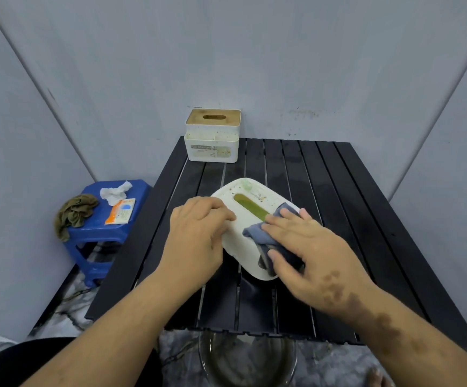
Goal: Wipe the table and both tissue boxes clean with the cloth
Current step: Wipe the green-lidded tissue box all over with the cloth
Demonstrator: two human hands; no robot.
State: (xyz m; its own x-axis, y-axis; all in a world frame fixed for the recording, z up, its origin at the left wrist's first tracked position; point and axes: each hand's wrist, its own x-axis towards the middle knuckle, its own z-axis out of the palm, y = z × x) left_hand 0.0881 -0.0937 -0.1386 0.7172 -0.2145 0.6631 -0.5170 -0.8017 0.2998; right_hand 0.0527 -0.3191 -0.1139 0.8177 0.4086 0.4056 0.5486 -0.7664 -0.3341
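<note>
Head cam looks down at a black slatted table [324,174] with 2 tissue boxes on it. Nearest one is a white tissue box [247,196] with rounded corners and a green slot, and it's sitting right under both sets of fingers, tilted a bit. Left hand [196,233] is draped over its left edge, fingers curled down onto the top to steady it. Right hand [307,247] has its fingers laid out fairly flat, pressing a grey-blue cloth [266,236] onto the lid, with the thumb tucked around the bunched part hanging over the near side. Specks of dirt show on the lid just past the fingertips.

Well beyond the fingers, at the far edge, stands the 2nd tissue box [212,135], white with a wooden lid, looks spattered. Off left of the left hand there's a blue stool [92,233] holding a crumpled tissue [115,191], an orange packet [120,212] and an olive rag [73,213].
</note>
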